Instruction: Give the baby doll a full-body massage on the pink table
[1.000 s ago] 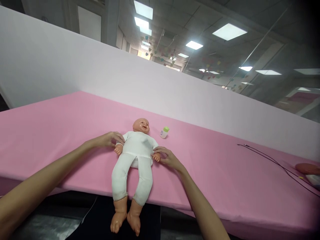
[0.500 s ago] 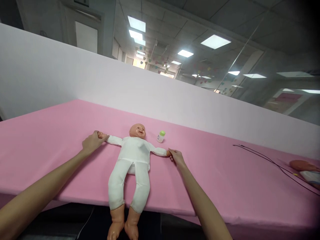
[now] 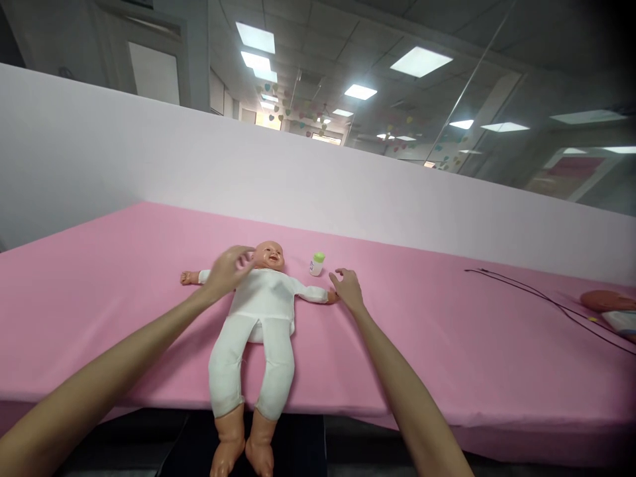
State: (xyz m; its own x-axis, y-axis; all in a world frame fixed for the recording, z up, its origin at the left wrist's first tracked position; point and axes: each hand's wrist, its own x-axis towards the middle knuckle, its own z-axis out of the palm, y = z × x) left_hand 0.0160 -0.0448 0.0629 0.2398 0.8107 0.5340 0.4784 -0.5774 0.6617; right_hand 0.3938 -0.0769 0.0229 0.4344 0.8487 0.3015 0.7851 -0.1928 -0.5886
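A baby doll [image 3: 263, 301] in a white cloth suit lies on its back, arms spread and feet past the table's front edge. My left hand [image 3: 229, 270] hovers over the doll's arm and shoulder beside its head, fingers apart and holding nothing; it hides part of that sleeve. Close by the doll's other hand is my right hand [image 3: 348, 288], open, with fingers spread and nothing in them. I cannot tell whether it still touches the doll. A small bottle [image 3: 317, 264] with a green lid stands upright between the doll's head and my right hand.
The pink-covered table [image 3: 422, 344] runs across the view, with a white wall [image 3: 278, 172] behind it. Thin black cables [image 3: 536, 296] lie at the right, near another doll [image 3: 609, 305] partly cut off by the frame.
Both my hands have let go of the doll's hands. My left hand has moved right toward the doll's head; my right hand has lifted slightly with its fingers opened.
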